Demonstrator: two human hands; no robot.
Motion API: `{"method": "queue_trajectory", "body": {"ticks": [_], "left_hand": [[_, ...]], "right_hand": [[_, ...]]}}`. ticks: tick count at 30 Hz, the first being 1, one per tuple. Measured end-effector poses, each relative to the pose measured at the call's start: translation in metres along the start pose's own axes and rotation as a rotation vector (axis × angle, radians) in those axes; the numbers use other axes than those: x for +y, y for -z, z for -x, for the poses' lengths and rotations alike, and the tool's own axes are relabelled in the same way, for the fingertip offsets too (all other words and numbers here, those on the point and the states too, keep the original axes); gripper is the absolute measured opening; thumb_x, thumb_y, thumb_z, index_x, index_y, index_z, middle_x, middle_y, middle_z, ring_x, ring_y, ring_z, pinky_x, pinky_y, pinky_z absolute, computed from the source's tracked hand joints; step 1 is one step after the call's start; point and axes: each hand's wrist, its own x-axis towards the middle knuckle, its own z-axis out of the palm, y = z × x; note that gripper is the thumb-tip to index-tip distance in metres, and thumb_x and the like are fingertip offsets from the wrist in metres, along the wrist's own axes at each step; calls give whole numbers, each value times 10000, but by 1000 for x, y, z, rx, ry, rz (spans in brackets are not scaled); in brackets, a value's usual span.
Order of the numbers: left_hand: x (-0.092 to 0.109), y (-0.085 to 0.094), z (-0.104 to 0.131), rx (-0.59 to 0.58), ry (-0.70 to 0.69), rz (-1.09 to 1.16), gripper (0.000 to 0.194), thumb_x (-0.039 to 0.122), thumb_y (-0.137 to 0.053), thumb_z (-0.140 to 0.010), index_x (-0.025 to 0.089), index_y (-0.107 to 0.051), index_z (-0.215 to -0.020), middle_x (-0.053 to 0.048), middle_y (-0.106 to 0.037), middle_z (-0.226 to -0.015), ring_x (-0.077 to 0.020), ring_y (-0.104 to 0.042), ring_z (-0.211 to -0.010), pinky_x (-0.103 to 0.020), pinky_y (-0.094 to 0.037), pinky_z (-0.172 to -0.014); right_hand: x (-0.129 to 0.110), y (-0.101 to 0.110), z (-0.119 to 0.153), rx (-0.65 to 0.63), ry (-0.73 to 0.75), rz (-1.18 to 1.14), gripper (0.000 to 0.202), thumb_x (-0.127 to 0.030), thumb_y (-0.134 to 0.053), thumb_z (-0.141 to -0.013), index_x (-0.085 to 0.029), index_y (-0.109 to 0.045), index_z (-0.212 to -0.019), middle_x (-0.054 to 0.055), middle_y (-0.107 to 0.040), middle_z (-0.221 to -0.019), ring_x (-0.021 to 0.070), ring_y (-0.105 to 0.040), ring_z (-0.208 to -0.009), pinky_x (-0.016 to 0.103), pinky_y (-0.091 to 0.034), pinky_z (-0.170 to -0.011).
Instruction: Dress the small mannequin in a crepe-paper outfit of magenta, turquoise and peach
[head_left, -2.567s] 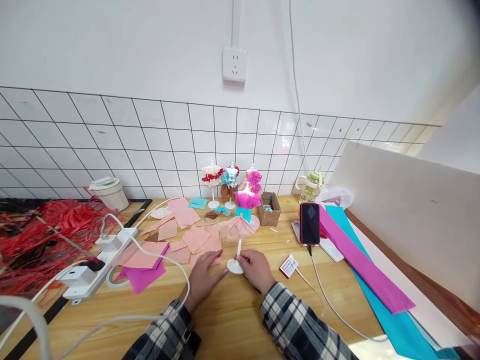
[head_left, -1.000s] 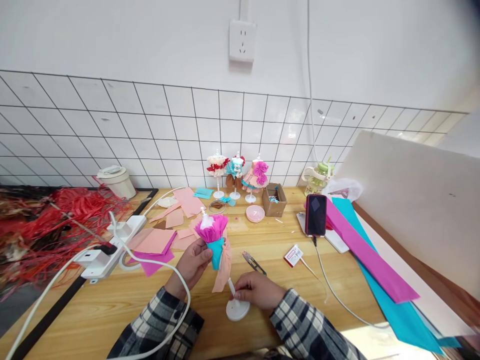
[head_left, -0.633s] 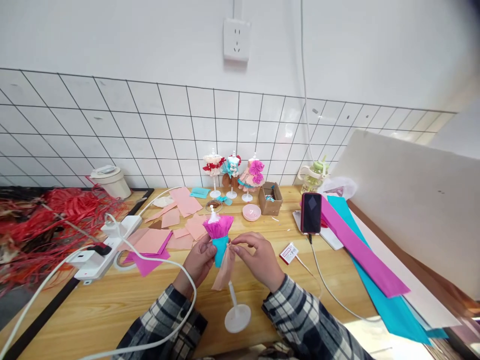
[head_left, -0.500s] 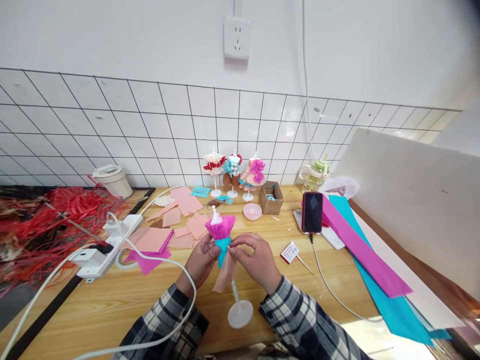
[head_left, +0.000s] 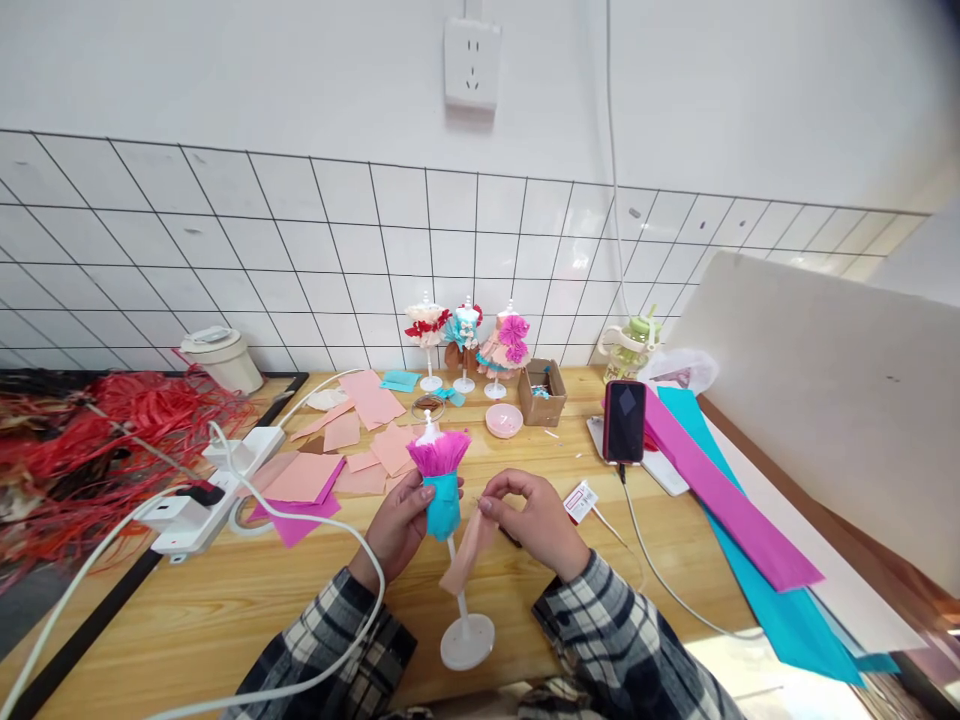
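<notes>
My left hand [head_left: 397,530] is closed around the body of a small white mannequin stand, tilted slightly, its round base [head_left: 467,642] near the table's front. Turquoise paper [head_left: 443,508] wraps the mannequin's body, and a magenta paper frill [head_left: 439,453] fans out above it. To the right, my right hand [head_left: 536,520] pinches the top of a peach strip of crepe paper [head_left: 469,552] between thumb and fingers. The strip hangs down in front of the stand's pole, apart from the turquoise wrap at its top.
Peach paper sheets [head_left: 373,400] lie at the back left, near a power strip [head_left: 251,460] and white cables. Three dressed mannequins [head_left: 504,350] stand by the wall beside a cardboard box [head_left: 543,395] and pink bowl [head_left: 504,421]. A phone [head_left: 624,422] and long paper strips [head_left: 735,500] lie right.
My right hand has drawn the peach strip away from the turquoise wrap, to the right. The mannequin stands a little more upright, its base shifted slightly left.
</notes>
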Motion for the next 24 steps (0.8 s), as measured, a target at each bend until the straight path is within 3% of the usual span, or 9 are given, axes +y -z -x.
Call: {"method": "queue_trajectory", "body": {"ticks": [3, 9, 24], "left_hand": [[-2, -4, 1, -40, 10, -13, 388, 276, -693, -748, 150, -599, -1103, -114, -709, -1005, -228, -679, -849, -318, -524, -767], [-1, -15, 5, -97, 7, 26, 404, 268, -711, -729, 151, -594, -1098, -97, -705, -1008, -236, -672, -889, -312, -516, -793], [2, -18, 9, -91, 32, -38, 440, 297, -750, -678, 167, -610, -1074, -70, -709, -955, -228, -667, -851, -292, -486, -751]], "right_hand": [[-12, -1, 3, -79, 21, -33, 115, -303, -670, -746, -189, -669, -759, -3, -675, -733, 143, -609, -707, 257, -475, -685], [-8, -16, 0, 40, 34, -16, 163, -349, -675, -753, -187, -674, -772, 7, -678, -729, 134, -582, -680, 248, -471, -656], [-7, -22, -2, 123, -69, -95, 192, -371, -692, -710, -183, -676, -743, 11, -673, -686, 126, -560, -598, 229, -449, -558]]}}
